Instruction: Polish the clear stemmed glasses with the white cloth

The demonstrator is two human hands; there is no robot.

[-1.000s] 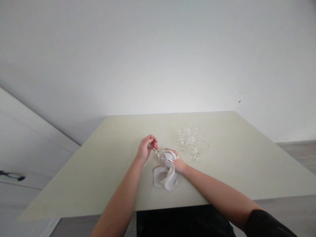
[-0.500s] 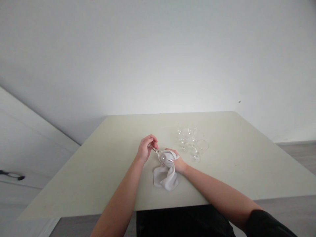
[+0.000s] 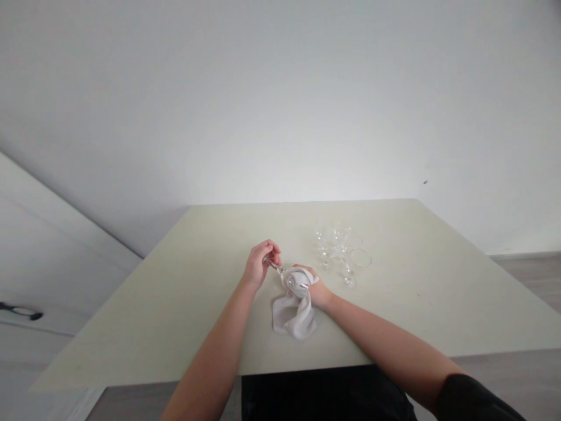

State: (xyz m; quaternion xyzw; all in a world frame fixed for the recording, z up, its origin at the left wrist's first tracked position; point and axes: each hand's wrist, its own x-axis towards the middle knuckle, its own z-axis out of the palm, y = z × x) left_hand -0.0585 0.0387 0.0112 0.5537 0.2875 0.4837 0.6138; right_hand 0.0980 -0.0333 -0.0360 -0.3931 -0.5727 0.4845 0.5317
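Note:
My left hand [image 3: 259, 263] is closed in a pinch on the foot and stem of a clear stemmed glass [image 3: 284, 276] that lies tilted toward the right. My right hand [image 3: 314, 287] is closed on a white cloth [image 3: 293, 311], pressing it around the glass's bowl. The cloth's loose end hangs down onto the pale table [image 3: 184, 304]. Both hands are above the table's near middle. Much of the bowl is hidden by the cloth and my fingers.
Several clear stemmed glasses [image 3: 339, 251] stand grouped on the table just right of my hands. A white wall is behind the table. A white cabinet with a dark handle [image 3: 20, 311] is at the left. Grey floor shows at the right.

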